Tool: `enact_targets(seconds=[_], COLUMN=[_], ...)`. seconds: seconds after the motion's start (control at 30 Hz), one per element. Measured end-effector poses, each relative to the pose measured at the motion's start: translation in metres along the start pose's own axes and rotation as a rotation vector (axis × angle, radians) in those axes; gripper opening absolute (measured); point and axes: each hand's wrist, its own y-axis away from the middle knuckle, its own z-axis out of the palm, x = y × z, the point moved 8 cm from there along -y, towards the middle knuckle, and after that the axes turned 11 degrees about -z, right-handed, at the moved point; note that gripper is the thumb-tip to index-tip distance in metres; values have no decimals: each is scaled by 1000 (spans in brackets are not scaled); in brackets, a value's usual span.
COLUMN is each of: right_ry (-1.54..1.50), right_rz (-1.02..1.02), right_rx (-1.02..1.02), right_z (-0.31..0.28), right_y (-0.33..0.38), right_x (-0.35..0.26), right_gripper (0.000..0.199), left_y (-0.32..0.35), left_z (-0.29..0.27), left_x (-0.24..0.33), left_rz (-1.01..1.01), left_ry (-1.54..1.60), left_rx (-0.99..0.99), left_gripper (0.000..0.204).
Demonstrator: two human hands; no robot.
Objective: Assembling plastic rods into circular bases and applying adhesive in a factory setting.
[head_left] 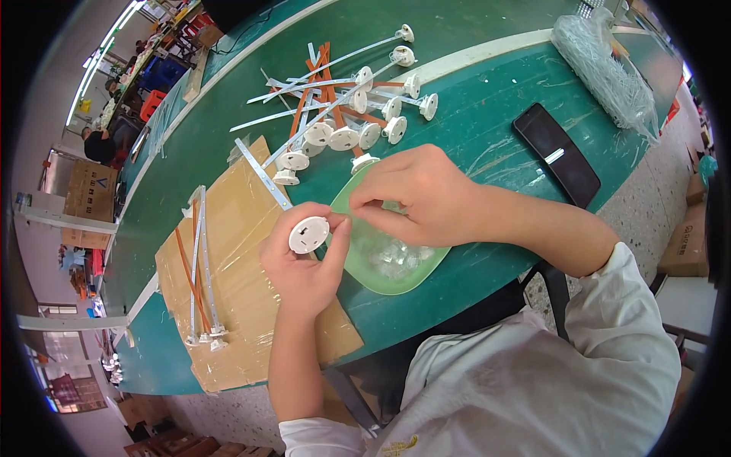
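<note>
My left hand [301, 278] is closed around a white round plastic cap [308, 234], its slotted flat face turned up. A pale strip with small dots [263, 175] runs out beyond these fingers and looks joined to the cap, though the joint is hidden. Close by, my right hand [419, 194] pinches with thumb and forefinger near the left fingertips; whatever it holds is too small to make out. Beneath the right hand sits a light green bowl [392, 283] with small clear pieces [402, 257] in it.
Beyond the bowl lies a heap of white and orange strips with round white caps [343, 138]. A cardboard sheet [251, 305] at left carries several more strips [199, 266]. To the right are a black phone [556, 152] and a bundle in clear plastic [605, 72] on the green table [487, 266].
</note>
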Motion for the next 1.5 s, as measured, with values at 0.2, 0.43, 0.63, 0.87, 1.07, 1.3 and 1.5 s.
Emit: enact_targets(seconds=[0.2,0.43,0.63,0.87,1.07,1.3,1.5], right_ry=[72,-15,-36,71,133,-121,-24], right_rz=[-13,-112,-132,-166,-237,-208,-147], right_rx=[85,238,307,359,320,266,257], right_z=[-15,-12,-12,-9,-2,-12,-10], right_y=[-3,1,2,8,6,-2,0], right_x=[-4,-17,-23,-34,-37,-27,-33], right_gripper=[7,10,11,13,15,18,14], left_y=[2,2,10,16,13,13,17], left_z=[3,17,25,22,17,11,15], left_x=[1,11,10,13,8,-1,0], left_rz=[21,116,-95,-22,-21,-77,-124], left_ry=[-123,-116,559,323,356,371,491], left_rx=[-12,-106,-212,-261,-232,-310,-310], left_gripper=[31,74,75,61,57,62,64])
